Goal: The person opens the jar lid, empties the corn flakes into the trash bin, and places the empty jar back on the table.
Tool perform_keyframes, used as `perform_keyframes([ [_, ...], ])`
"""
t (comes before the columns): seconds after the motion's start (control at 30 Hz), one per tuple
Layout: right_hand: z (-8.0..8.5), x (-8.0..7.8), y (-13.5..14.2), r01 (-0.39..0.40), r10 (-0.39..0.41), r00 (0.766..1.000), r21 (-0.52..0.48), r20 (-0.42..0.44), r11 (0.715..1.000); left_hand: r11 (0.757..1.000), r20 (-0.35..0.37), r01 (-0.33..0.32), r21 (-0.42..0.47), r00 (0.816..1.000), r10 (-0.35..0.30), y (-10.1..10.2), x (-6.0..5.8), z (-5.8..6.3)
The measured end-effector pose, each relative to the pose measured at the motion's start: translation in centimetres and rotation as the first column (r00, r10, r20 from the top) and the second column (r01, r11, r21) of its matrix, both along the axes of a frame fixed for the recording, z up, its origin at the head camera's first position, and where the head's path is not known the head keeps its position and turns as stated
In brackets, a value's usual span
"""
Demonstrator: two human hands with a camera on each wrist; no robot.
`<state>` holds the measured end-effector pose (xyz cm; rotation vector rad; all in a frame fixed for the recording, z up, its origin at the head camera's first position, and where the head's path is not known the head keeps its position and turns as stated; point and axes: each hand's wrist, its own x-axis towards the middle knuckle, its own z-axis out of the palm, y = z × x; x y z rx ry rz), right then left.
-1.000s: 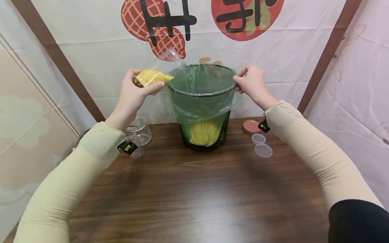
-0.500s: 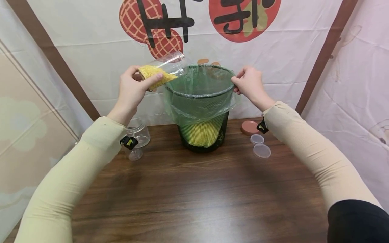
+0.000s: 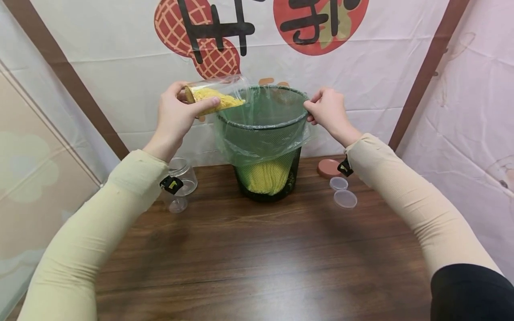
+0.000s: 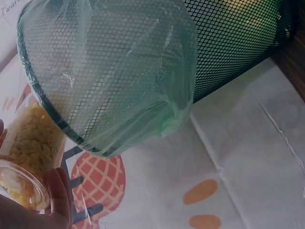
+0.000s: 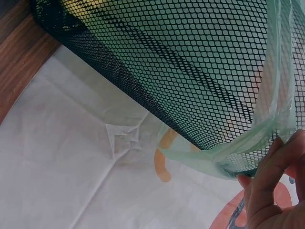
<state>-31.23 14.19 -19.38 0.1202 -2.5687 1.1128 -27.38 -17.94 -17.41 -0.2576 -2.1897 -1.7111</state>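
Note:
My left hand (image 3: 174,118) holds a clear jar (image 3: 226,84) tilted almost onto its side, its mouth over the left rim of a black mesh bin (image 3: 297,167). Yellow flakes (image 3: 218,100) lie along the jar's lower side up toward the mouth; the left wrist view shows them through the jar wall (image 4: 35,140). A green plastic bag (image 3: 261,147) lines the bin and folds over its rim. Yellow contents (image 3: 268,177) show through the mesh at the bottom. With thumb and fingers, my right hand (image 3: 329,111) pinches the bag and rim on the right side.
Clear jars (image 3: 186,180) stand on the wooden table (image 3: 257,249) at the left, partly behind my left forearm. To the right of the bin lie a reddish lid (image 3: 329,168) and two translucent discs (image 3: 345,199). A printed white curtain (image 3: 140,98) hangs close behind.
The jar has tipped from mouth-up toward level, and the flakes have slid nearer its mouth. My right hand keeps its pinch on the rim. The whole view has shifted slightly.

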Motion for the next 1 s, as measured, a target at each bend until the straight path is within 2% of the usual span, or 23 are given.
perform_keyframes([
  [0.43, -0.04, 0.02, -0.02, -0.014, 0.014, 1.0, -0.004, -0.007, 1.0, 0.993, 0.002, -0.035, -0.109, 0.999, 0.036, 0.25, 0.22, 0.51],
  [1.0, 0.05, 0.06, -0.04, -0.024, 0.024, 1.0, -0.035, 0.003, 0.999, 0.986, 0.014, -0.051, -0.159, 0.998, 0.054, 0.65, -0.05, 0.92],
])
